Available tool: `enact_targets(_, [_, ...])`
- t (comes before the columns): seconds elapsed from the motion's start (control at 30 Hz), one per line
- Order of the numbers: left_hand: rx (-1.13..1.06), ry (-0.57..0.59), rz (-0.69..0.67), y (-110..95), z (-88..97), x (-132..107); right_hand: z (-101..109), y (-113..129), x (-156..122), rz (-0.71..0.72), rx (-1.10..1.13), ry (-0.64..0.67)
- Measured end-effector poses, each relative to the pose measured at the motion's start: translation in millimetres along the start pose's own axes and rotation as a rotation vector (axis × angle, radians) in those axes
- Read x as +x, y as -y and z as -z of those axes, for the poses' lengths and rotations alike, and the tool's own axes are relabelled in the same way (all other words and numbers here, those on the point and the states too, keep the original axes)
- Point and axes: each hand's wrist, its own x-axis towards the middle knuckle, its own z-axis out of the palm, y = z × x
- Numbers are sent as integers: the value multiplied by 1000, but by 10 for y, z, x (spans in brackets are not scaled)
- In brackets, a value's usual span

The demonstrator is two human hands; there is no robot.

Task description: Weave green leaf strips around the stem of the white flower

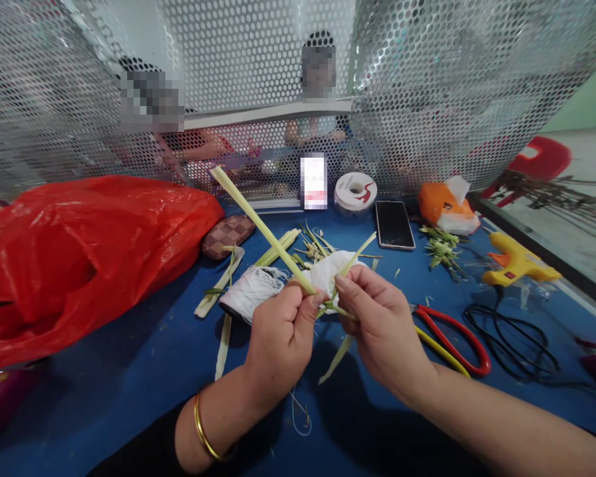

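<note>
Our left hand [281, 331] and right hand [385, 324] pinch shut on a green leaf strip [258, 222] just in front of the white thread bundle [251, 291]. Its long end angles up beyond the bundle, which we judge keeps the fold taut.

The bag [79, 252] lies left of the held leaf strip [258, 222], scissors [457, 332] right, phone [394, 224] behind
</note>
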Motion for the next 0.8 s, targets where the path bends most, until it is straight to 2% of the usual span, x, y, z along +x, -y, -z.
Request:
enact_targets(0.2, [-18,-3,39,24,6,-6,-9,27,-7,9,-19,-12])
enact_targets(0.43, [26,-1,-30,-3,-2,-2,-5,45,26,30,-35,-28])
enact_targets(0.63, [24,-2,-36,16,3,7,3,51,43,31,-28,-37])
enact_targets(0.7, [-12,12,5,22,3,17,6,57,51,14,-33,-33])
enact_targets(0.8, [-102,58,145,23,6,36,17,66,66,-6,-59,-18])
